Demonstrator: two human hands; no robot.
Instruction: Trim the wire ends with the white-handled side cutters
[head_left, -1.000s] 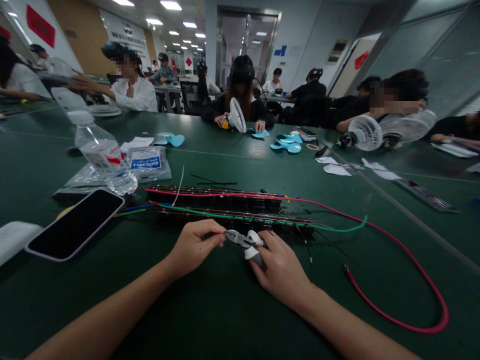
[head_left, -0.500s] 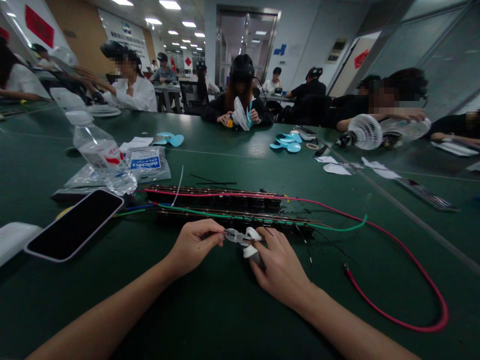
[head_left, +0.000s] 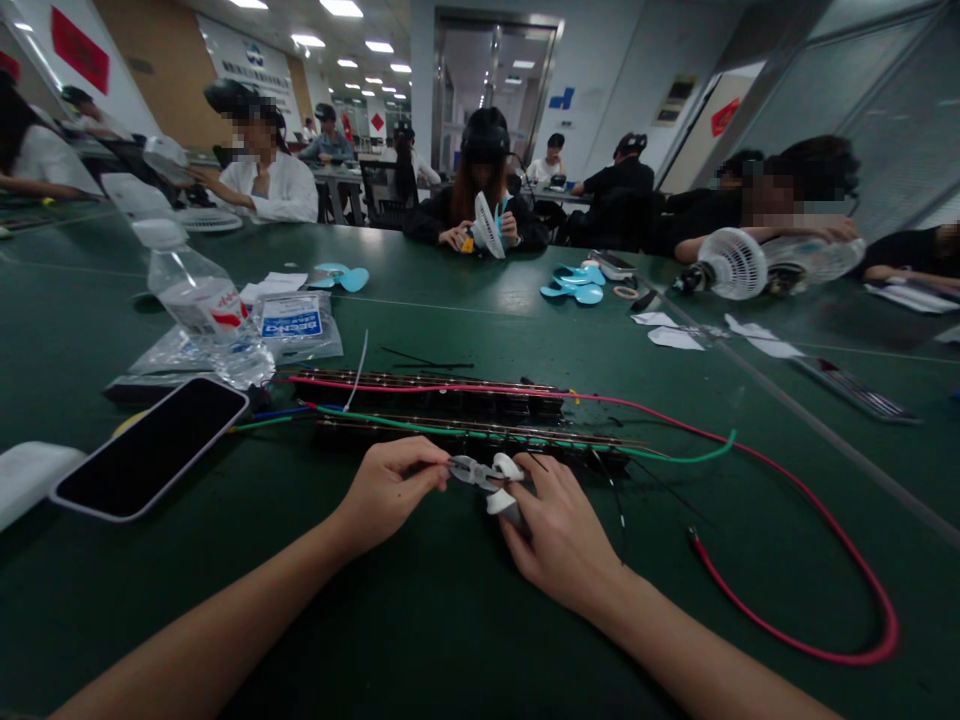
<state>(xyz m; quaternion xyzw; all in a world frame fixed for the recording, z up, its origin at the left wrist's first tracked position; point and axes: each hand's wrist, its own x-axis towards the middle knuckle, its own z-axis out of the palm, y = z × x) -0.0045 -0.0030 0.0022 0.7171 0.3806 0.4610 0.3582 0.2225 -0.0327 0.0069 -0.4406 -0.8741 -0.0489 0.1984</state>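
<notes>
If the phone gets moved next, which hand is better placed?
Left, likely. The left hand is nearer the phone; the right hand is farther off and holds the pliers. The left would first have to leave the plier tips.

The light-blue plastic fan blade (head_left: 504, 214), earlier flat on the green table (head_left: 420, 300), is now raised beside a white fan grille (head_left: 487, 228); the left background person's white, rounded fan part (head_left: 165, 158) has dropped.

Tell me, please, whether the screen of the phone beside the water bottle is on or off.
Off, it seems: the phone lies with its screen plain black and nothing lit on it.
</notes>
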